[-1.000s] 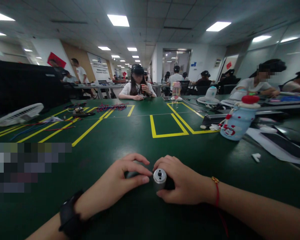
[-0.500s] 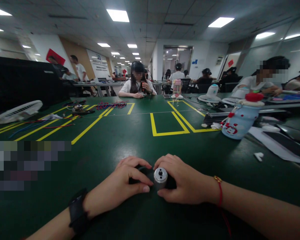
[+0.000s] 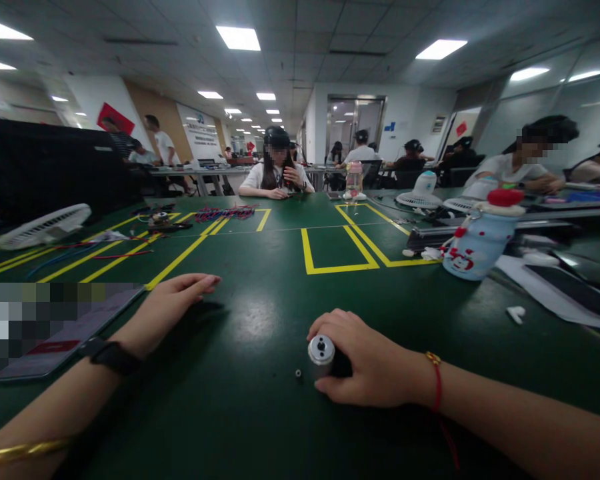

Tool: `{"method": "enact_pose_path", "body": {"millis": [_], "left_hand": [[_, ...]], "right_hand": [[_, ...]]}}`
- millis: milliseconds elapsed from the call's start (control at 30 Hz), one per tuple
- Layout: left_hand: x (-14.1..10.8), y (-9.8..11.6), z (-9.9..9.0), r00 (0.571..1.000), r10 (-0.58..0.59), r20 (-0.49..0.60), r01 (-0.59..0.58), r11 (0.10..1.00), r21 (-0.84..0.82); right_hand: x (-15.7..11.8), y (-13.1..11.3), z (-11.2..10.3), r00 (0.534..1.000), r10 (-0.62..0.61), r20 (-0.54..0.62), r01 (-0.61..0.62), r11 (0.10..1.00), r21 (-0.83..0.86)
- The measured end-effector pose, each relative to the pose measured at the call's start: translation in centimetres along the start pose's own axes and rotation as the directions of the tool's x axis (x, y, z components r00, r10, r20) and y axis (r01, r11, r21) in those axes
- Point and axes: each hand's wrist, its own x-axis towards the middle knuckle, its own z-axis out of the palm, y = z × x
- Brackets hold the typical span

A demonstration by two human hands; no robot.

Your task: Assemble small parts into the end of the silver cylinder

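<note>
A short silver metal cylinder (image 3: 321, 360), which looks like a small motor, stands upright on the green table. Its round top face has a dark centre and small holes. My right hand (image 3: 357, 363) is wrapped around it from the right, thumb at the near side. Just left of the cylinder lies a tiny metal ring-like part (image 3: 298, 374), apart from both hands. My left hand (image 3: 177, 297) hovers over the table farther left, fingers stretched forward and nothing visible in them. A dark watch band is on that wrist.
A flat, partly blurred-out panel (image 3: 95, 320) lies beside my left forearm. Wires (image 3: 225, 213) and yellow tape lines are farther back. At right stand a light-blue bottle (image 3: 480, 243) and small fans (image 3: 420, 191); a white piece (image 3: 515, 314) lies nearer. A person sits across the table.
My left hand has moved away from the cylinder, to the left and forward. The tiny part beside the cylinder is now uncovered. My right hand keeps its hold in the same place.
</note>
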Motion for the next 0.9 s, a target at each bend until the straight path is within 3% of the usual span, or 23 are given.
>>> {"method": "enact_pose_path", "body": {"millis": [167,233,333,467,633,733,900], "left_hand": [[0.9,-2.0,-0.6,0.997,-0.034,-0.074,0.033,0.999,-0.019],[0.6,-1.4,-0.3,0.999,-0.011,-0.038,0.013,0.999,0.035],[-0.5,0.5,1.0,0.992,0.063,0.112,-0.078,0.987,0.140],[-3.2,3.9,3.7,0.912,0.204,0.357,-0.281,0.943,0.177],[-6.6,6.6,6.3,0.796,0.284,0.535,-0.435,0.883,0.179],[-7.7,7.1,7.3,0.759,0.315,0.570,-0.491,0.851,0.184],[-8.0,7.6,8.2,0.749,0.370,0.549,-0.509,0.852,0.121]], "right_hand": [[-0.1,0.1,0.1,1.000,-0.004,0.003,0.004,1.000,-0.001],[-0.1,0.1,0.1,1.000,-0.007,0.001,0.007,1.000,-0.002],[-0.1,0.1,0.1,1.000,-0.007,0.003,0.007,1.000,-0.004],[-0.1,0.0,-0.1,1.000,-0.013,0.008,0.013,1.000,-0.008],[0.0,0.0,0.1,1.000,-0.022,0.001,0.022,1.000,-0.012],[0.0,0.1,0.2,1.000,-0.026,-0.002,0.026,1.000,-0.014],[0.0,0.1,0.3,1.000,-0.031,-0.001,0.031,0.999,-0.019]]}}
